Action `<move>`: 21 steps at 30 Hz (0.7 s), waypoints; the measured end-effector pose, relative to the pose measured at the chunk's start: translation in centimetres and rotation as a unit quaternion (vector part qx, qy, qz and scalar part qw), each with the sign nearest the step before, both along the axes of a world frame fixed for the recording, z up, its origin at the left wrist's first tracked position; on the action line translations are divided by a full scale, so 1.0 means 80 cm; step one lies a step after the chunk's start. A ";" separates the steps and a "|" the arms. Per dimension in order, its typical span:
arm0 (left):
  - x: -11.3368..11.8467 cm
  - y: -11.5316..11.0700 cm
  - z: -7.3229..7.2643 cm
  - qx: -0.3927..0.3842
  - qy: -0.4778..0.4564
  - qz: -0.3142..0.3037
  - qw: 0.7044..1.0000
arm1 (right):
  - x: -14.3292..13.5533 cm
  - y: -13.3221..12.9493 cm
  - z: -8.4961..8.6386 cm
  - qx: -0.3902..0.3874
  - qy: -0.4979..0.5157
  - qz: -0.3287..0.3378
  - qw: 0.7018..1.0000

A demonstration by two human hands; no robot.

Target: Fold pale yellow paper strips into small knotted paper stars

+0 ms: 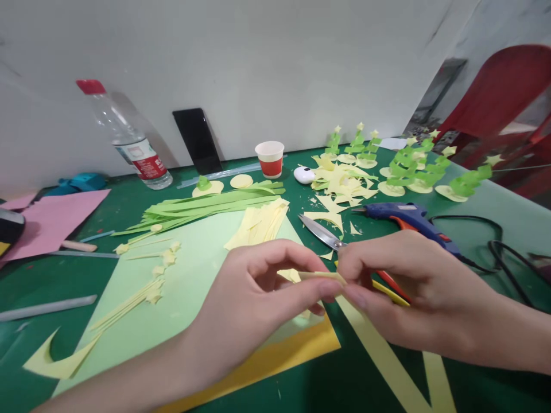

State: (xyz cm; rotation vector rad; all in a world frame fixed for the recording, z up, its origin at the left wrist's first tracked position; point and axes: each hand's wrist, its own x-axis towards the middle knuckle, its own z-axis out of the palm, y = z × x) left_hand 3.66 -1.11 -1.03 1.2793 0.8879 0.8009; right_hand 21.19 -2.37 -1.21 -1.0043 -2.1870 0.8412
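Observation:
A pale yellow paper strip (321, 276) is pinched between my left hand (262, 292) and my right hand (408, 287), the fingertips of both nearly meeting. Part of the strip is hidden by my fingers. Beneath my hands lie a light green sheet (193, 275) and an orange-yellow sheet (275, 364). Close behind my right hand are scissors (321, 231) with red and yellow handles. A pile of yellow paper strips (260, 222) lies beyond my left hand. Several small folded paper stars (154, 293), some with thin tails, rest on the green sheet's left side.
Green paper strips (206, 205) lie at the back, near a paper cup (270, 160), a phone (197, 140) and a plastic bottle (133, 149). Yellow scraps (342, 183) and several star-topped green paper trees (398, 172) stand behind a blue glue gun (400, 213). Its cord (495, 229) trails right.

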 end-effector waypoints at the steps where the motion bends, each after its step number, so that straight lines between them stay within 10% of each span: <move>1: 0.000 0.000 0.001 -0.008 0.001 -0.001 1.000 | 0.000 0.001 0.000 0.004 -0.004 -0.001 1.000; 21: 0.002 0.003 -0.002 0.055 0.007 0.010 0.998 | -0.005 0.004 0.000 0.027 -0.023 -0.014 0.999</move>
